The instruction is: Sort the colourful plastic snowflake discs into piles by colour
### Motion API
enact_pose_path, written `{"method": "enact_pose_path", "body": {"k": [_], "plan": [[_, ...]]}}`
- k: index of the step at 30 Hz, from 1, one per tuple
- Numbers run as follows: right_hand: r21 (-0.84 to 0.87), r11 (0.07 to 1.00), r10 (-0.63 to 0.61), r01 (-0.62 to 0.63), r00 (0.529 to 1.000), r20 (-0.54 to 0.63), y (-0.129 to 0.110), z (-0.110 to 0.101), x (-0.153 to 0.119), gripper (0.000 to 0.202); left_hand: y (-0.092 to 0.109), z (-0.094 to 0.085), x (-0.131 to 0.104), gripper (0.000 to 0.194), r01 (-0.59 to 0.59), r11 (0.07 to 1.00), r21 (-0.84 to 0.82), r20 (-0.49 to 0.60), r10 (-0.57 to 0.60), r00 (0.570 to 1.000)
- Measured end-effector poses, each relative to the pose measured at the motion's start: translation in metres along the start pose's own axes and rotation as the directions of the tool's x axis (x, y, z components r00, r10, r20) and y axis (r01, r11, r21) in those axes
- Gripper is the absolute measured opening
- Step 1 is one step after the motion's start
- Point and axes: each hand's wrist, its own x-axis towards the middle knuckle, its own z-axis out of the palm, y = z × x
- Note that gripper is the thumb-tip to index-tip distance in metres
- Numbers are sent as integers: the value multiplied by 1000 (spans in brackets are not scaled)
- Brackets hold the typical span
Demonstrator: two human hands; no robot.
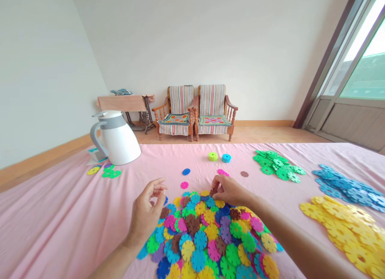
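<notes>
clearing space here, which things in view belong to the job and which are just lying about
Likely the job: mixed disc pile, green pile, blue pile, yellow pile, small lime stack, small blue stack

Likely just lying about: white jug, striped chairs, draped table

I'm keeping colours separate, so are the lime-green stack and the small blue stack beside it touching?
Apart. The head view shows pink cloth between the lime-green stack and the small blue stack.

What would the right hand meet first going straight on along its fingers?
Likely the yellow disc at the far edge of the mixed pile, just left of the brown disc the right hand seems to pinch; height is unclear from one view.
</notes>
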Motion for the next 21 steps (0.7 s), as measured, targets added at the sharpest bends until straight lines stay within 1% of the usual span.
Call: {"method": "enact_pose_path", "body": {"k": [2, 4, 6, 7, 10, 13, 15, 17, 18, 19, 20, 21], "plan": [[28, 1000, 14, -14, 1000, -19, 4, 0, 0, 15, 0, 0, 0, 31, -2, 1000, 5, 1, 2, 1000], [49, 998, 45, -42, 997, -61, 13, -3, 2, 9, -1, 0, 1, 32, -1, 1000, 8, 0, 1, 1000], [56, 994, 100, -93, 984, -145, 28, -10, 5, 2, -2, 1, 1, 32, 0, 1000, 11, -1, 0, 1000], [55, 990, 136, -127, 970, -203, 38, -16, 6, 4, -2, 1, 1, 32, 2, 1000, 13, -2, -2, 1000], [51, 968, 246, -245, 896, -370, 68, -34, 9, 9, -3, 1, 1, 31, 5, 1000, 16, 5, -5, 1000], [41, 940, 318, -340, 820, -476, 92, -49, 7, 9, -4, 1, 1, 31, 5, 1000, 20, 12, -5, 1000], [25, 921, 343, -390, 776, -529, 101, -56, 5, 10, -4, 1, 1, 31, 2, 1000, 23, 12, -2, 1000], [1, 908, 344, -420, 744, -573, 103, -60, 2, 15, -5, 1, 1, 31, -2, 1000, 26, 13, 2, 1000], [-13, 907, 336, -421, 741, -581, 101, -61, 0, 18, -5, 1, 1, 31, -4, 1000, 28, 13, 4, 1000], [-27, 912, 321, -409, 754, -573, 97, -61, -2, 19, -5, 1, 1, 31, -6, 1000, 28, 16, 5, 1000], [-40, 922, 301, -384, 781, -546, 92, -60, -4, 19, -4, 1, 1, 31, -7, 1000, 28, 18, 6, 1000], [-52, 936, 276, -347, 820, -501, 85, -58, -6, 18, -4, 1, 1, 31, -7, 1000, 28, 21, 7, 1000]]}}
